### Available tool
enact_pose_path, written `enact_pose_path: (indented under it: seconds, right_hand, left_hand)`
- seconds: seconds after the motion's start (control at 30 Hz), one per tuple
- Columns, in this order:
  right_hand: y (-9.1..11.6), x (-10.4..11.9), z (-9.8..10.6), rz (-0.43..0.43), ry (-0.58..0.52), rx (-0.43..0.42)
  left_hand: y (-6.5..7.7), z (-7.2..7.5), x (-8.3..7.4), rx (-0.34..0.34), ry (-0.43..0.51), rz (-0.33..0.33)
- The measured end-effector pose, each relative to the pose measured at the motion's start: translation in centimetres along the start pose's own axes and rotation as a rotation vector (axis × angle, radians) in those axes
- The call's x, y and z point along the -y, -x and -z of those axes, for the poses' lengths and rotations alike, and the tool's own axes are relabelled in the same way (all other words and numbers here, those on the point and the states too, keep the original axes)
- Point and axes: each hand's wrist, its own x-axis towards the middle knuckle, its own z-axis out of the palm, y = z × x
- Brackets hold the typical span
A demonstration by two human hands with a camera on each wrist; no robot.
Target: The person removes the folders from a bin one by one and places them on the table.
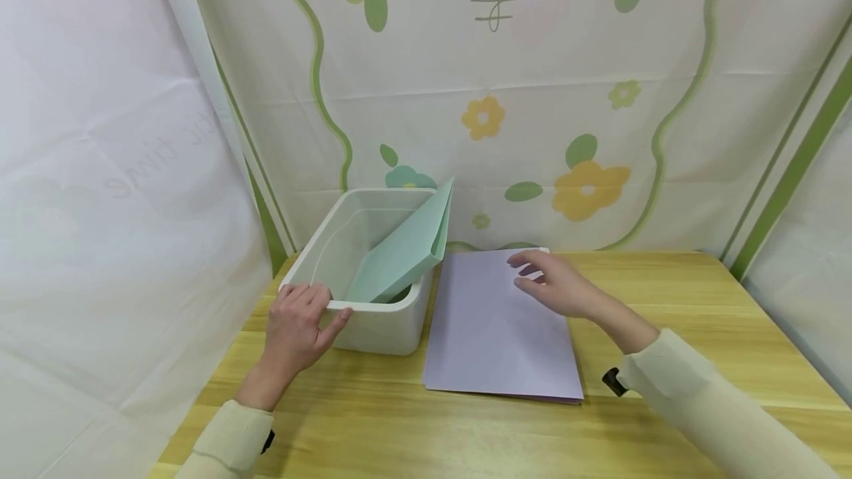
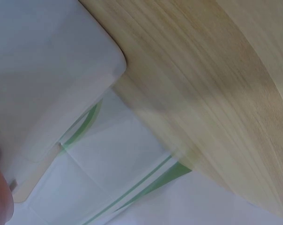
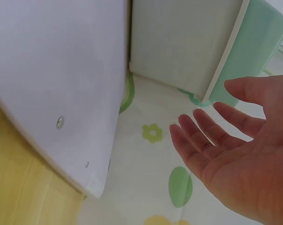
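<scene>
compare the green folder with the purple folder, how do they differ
Colour: the green folder is pale mint, the purple folder soft lilac.
Place: the green folder is in the white bin; the purple folder is on the wooden table beside it.
Pose: the green folder leans, one end above the rim; the purple folder lies flat.
Both have pastel covers.

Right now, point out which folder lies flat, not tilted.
The purple folder, on the table beside the white bin. The mint-green folder instead leans inside the bin, its upper end sticking out.
</scene>
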Motion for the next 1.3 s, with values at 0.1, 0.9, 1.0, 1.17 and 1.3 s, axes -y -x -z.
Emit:
enact_pose_path:
  seconds: [0.1,0.9,1.0,1.17,1.3]
  right_hand:
    - [-0.2,0.6,-0.3,0.007,-0.021,0.004]
    - [-1.9,4.7,-1.7,0.045,-0.137,0.008]
    - [-2.2,5.2,-1.9,0.038,-0.159,0.013]
    - [-2.5,5.9,-2.2,0.044,-0.181,0.015]
    - [-2.7,6.4,-2.3,0.052,-0.192,0.011]
  left_hand:
    - [0.0,0.0,-0.1,0.003,0.0,0.001]
    - [-0.2,-0.2,-0.1,-0.017,0.012,-0.006]
    - [-0.2,-0.2,-0.2,-0.015,0.013,-0.005]
    - [-0.2,-0.1,-0.2,-0.02,0.011,-0.006]
    - [-0.2,0.0,-0.2,-0.02,0.009,-0.005]
